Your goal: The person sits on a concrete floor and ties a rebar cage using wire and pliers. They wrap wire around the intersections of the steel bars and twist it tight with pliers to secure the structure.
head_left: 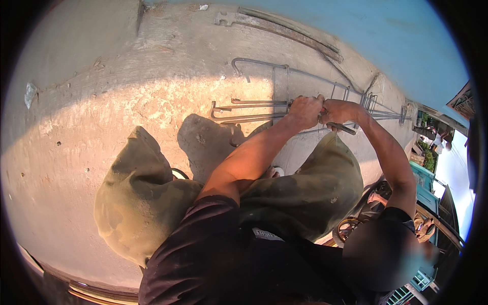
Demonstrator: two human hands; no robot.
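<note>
A long cage of steel reinforcing bars (317, 77), with thin square stirrups around it, stretches above the floor toward the right. Its near bar ends (249, 118) are bent into hooks. My left hand (305, 111) is closed at these bars, its fingers curled at a crossing; what it grips is hidden. Against it, my right hand (339, 111) is closed on a dark metal hand tool (341, 128), whose handle sticks out below the fist. The tool's working end is covered by my fingers. Both hands are above my bent knee (330, 173) in green trousers.
Long, narrow boards (284, 29) lie along the foot of the blue wall (376, 25). Sunlight and my shadow fall on the rough concrete floor (66, 193). A person (439, 142) is in the distance at right, with teal structures (426, 185) nearby.
</note>
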